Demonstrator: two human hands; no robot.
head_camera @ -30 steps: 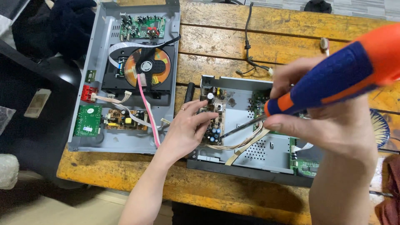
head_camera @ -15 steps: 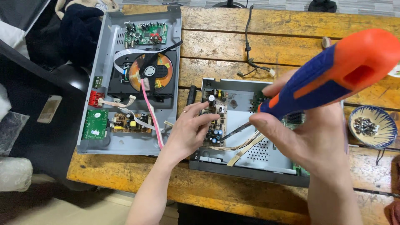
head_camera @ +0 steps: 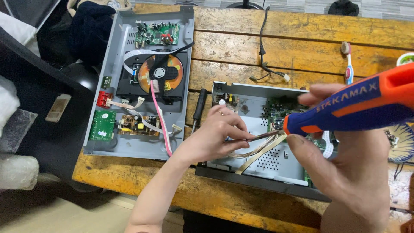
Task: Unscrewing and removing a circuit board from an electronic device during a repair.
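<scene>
My right hand grips an orange and blue screwdriver close to the camera. Its metal shaft points left and down into an opened grey electronics case. My left hand rests inside that case with its fingers pinched around the shaft's tip, over a small circuit board that the hand mostly hides. Pale flat cables run under the shaft.
A second opened disc player with an orange disc, green boards and a pink toothbrush lies at the left on the wooden table. A black-handled tool lies between the cases. A black cable, another toothbrush and a bowl sit at the right.
The camera view has shifted so both cases sit lower and further right. My left hand's fingers have closed in on the screwdriver tip; the right hand holds the tool in nearly the same pose.
</scene>
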